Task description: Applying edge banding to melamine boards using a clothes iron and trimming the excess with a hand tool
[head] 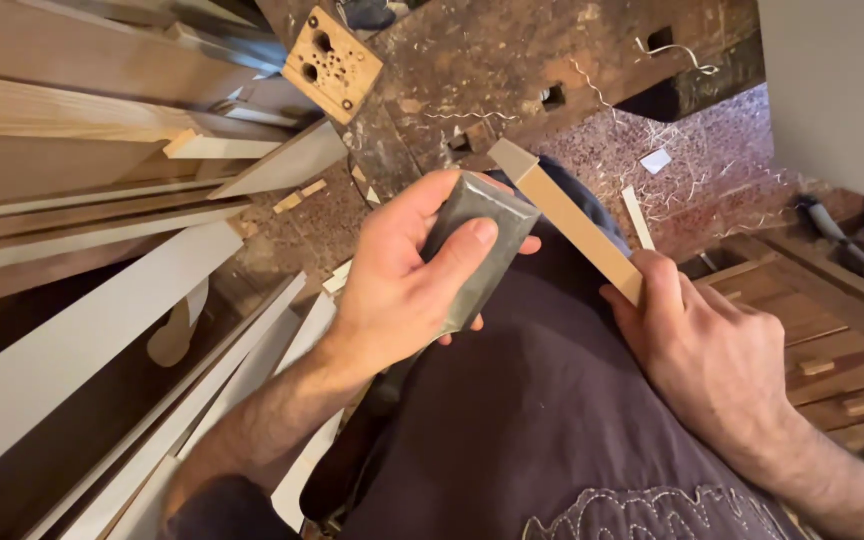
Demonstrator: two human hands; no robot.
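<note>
In the head view, the left hand is clamped on a grey sanding block, pressed flat against a short wooden strip. The right hand grips the strip's near end, steadying it above the person's lap, with the worn bench beyond.

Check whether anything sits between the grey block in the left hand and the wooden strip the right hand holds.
Nothing visible does. The left hand holds the grey block right beside the wooden strip, which the right hand grips at its lower end; whether block and strip touch is unclear.
</note>
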